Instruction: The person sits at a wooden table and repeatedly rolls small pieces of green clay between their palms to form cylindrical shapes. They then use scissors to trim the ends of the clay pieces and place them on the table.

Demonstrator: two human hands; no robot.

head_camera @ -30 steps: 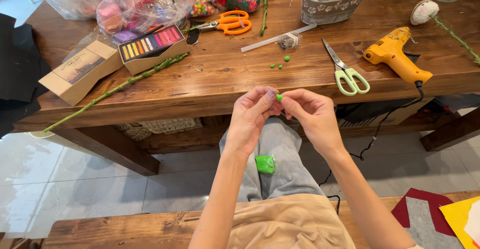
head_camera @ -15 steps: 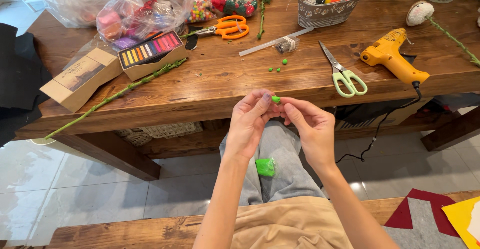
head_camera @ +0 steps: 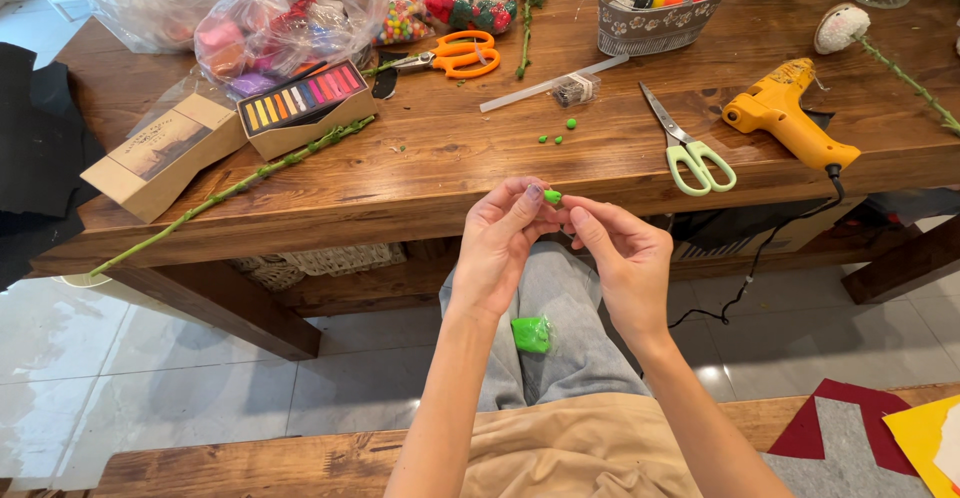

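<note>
Both hands (head_camera: 565,243) pinching green clay bit (head_camera: 552,196)

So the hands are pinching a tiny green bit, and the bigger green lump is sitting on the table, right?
Not quite. The hands, left and right, do pinch a tiny green bit, but the head view shows the bigger green lump resting on the person's lap, not on the table.

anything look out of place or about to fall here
The green clay lump sits loose on the person's knee, off the table. The yellow glue gun lies near the table's front edge, its cord hanging over.
</note>
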